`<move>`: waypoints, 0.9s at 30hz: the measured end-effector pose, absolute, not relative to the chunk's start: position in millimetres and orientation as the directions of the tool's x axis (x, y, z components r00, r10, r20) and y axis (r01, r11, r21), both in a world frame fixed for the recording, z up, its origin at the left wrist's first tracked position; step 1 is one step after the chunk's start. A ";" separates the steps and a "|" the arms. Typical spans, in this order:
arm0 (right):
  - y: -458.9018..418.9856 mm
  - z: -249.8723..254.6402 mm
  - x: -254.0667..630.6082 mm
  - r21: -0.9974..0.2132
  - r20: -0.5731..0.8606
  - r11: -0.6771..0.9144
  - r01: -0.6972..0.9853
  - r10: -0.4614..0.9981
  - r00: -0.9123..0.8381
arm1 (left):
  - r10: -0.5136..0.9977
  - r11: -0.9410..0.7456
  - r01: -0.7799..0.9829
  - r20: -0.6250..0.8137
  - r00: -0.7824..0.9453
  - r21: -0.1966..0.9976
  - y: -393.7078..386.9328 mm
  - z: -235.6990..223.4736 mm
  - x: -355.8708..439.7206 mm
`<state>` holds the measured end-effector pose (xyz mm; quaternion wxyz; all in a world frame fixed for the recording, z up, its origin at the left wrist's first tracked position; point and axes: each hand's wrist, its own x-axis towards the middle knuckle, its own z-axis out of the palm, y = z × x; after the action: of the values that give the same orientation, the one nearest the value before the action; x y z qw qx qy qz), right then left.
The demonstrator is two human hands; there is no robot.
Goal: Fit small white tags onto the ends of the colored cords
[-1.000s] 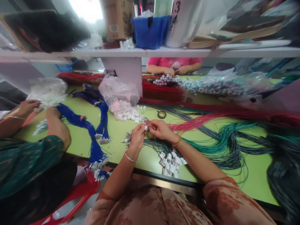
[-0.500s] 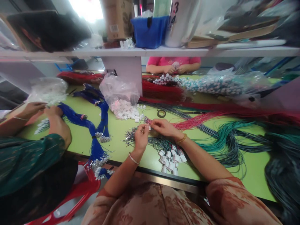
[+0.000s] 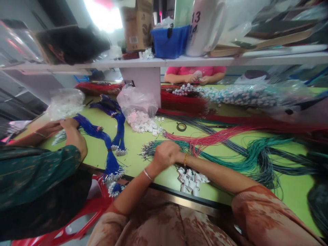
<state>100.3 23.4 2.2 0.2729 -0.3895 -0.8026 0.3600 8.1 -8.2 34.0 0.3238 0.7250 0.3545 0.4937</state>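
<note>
1. My left hand (image 3: 162, 156) and my right hand (image 3: 176, 153) are close together over the green table (image 3: 135, 165), and they overlap.
2. My left fingers look curled, but it is blurry. I can't tell if either hand is open, closed or holding something.
3. Green wires (image 3: 230, 164) run past my hands, and silver tips (image 3: 147, 150) poke out on the left.
4. White plugs (image 3: 191, 181) sit in a pile just below my right wrist, near the table's edge.
5. Red wires (image 3: 205, 138) lie just past my hands.
6. Farther back are a bag of white bits (image 3: 139, 118) and a roll of tape (image 3: 182, 130).
7. On my left, another person's hands (image 3: 69, 123) are beside blue wires (image 3: 89, 125).
</note>
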 end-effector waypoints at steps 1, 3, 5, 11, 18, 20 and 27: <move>22.8 0.5 101.2 -0.764 0.149 0.455 0.457 0.814 -0.561 | 0.881 -0.472 0.311 0.456 0.127 0.825 8.7 34.2 -4.9; 23.0 2.1 103.8 -0.671 0.129 0.517 0.531 0.787 -0.604 | 0.929 -0.318 0.564 0.369 0.027 0.762 41.6 30.2 -26.7; 23.5 6.7 106.1 -0.566 0.113 0.588 0.577 0.749 -0.652 | 0.967 -0.199 0.731 0.251 0.040 0.653 67.1 21.2 -40.4; 22.3 14.1 112.3 -0.532 0.137 0.636 0.559 0.716 -0.684 | 0.987 -0.128 0.792 0.157 0.041 0.597 82.3 9.4 -54.9; 30.0 22.8 115.1 -0.818 0.127 0.422 0.390 0.795 -0.593 | 0.923 -0.232 -0.064 0.199 -0.330 0.971 71.0 52.6 -89.3; 34.4 30.0 107.3 -0.892 0.111 0.342 0.294 0.799 -0.592 | 0.916 -0.258 -0.275 0.145 -0.373 0.926 67.3 58.9 -93.7; 43.5 69.1 74.1 -0.973 0.151 0.221 0.069 0.833 -0.532 | 0.941 -0.178 -0.601 -0.044 -0.336 0.780 51.3 52.7 -84.9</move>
<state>74.1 43.5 69.1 0.3583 -0.3248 -0.6944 0.5329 -84.9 51.3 52.7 0.5269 0.2328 0.3653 0.7313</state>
